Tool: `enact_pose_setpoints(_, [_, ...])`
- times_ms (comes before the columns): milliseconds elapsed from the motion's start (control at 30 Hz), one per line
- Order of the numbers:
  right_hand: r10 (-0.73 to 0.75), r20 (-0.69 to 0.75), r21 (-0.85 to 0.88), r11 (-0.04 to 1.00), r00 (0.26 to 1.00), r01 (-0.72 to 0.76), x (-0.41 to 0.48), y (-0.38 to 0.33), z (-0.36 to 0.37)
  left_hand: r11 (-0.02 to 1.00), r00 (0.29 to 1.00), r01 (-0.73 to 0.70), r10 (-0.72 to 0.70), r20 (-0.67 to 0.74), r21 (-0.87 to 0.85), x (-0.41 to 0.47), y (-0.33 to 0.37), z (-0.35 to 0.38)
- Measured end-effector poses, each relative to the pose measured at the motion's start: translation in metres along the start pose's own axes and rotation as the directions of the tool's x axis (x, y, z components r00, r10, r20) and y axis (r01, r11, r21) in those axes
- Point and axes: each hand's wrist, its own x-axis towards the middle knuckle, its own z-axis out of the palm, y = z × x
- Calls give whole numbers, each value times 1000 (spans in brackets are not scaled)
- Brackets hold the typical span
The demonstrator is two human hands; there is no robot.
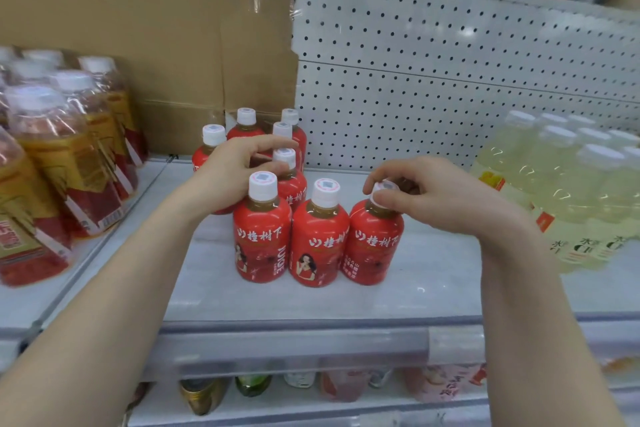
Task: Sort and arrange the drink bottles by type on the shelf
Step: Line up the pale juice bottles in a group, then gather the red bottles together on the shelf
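Shelf: white, carries all the bottles.
Front row: three red bottles with white caps, upright, just under both hands.
Right hand: fingers pinch the white cap of the rightmost red bottle.
Left hand: fingers curled among the bottles behind the front row; whether they grip one, I cannot tell.
Rear red bottles: beyond the left fingers, before a cardboard box.
Sides: wrapped amber bottles left of the left fingers, pale yellow bottles right of the right fingers.
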Motion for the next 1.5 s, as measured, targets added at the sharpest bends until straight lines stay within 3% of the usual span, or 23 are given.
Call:
enact_pose_setpoints(167, [7, 116, 52, 999, 993, -14, 6, -9, -9, 1000, 1000, -2, 3, 14, -29, 0, 0, -9])
enact_pose_setpoints(300, [-7, -79, 148, 989, 997, 19, 50, -14, -16, 999, 998, 21, -23, 55, 31, 4, 5, -21])
enact_pose_setpoints(367, [-68, -82, 115, 990, 994, 77, 84, -16, -10, 997, 989, -41, 50, -141, 66, 2, 6, -27])
enact_pose_setpoints(433, [-140, -22, 51, 989, 990, 141, 119, -21, -2, 973, 913, -75, 155, -376, 220, 2, 1, -36])
enact_pose_setpoints(500, [-211, 39, -43, 976, 977, 213, 148, -29, 8, 903, 901, 60, 135, -413, 426, 5, -11, -45])
enact_pose_setpoints(600, [-270, 132, -44, 960, 954, 278, 175, -38, 26, 842, 926, 250, -64, -372, 478, 6, -27, -51])
enact_pose_setpoints(767, [-235, 36, -30, 971, 971, 236, 176, -25, 31, 872, 932, 263, -119, -343, 412, 7, -29, -55])
enact_pose_setpoints(900, [-130, 55, -106, 985, 990, 135, 141, 1, 12, 918, 959, 252, -195, -206, 307, 4, -28, -65])
enact_pose_setpoints(1033, [-38, 50, -9, 999, 998, 38, 94, 29, -8, 977, 982, 178, -169, -83, 115, 0, -20, -59])
enact_pose_setpoints(1233, [-6, -63, 88, 996, 998, 12, 66, 41, -3, 993, 993, 116, -115, -40, 22, 11, -7, -32])
enact_pose_setpoints(1400, [24, -107, 159, 987, 994, -7, 61, 31, 7, 997, 995, 80, -80, 66, -5, 11, -2, -25])
enact_pose_setpoints(1500, [15, -99, 170, 985, 995, 2, 59, 29, 8, 998, 998, 41, -43, 47, 42, 6, -3, -26])
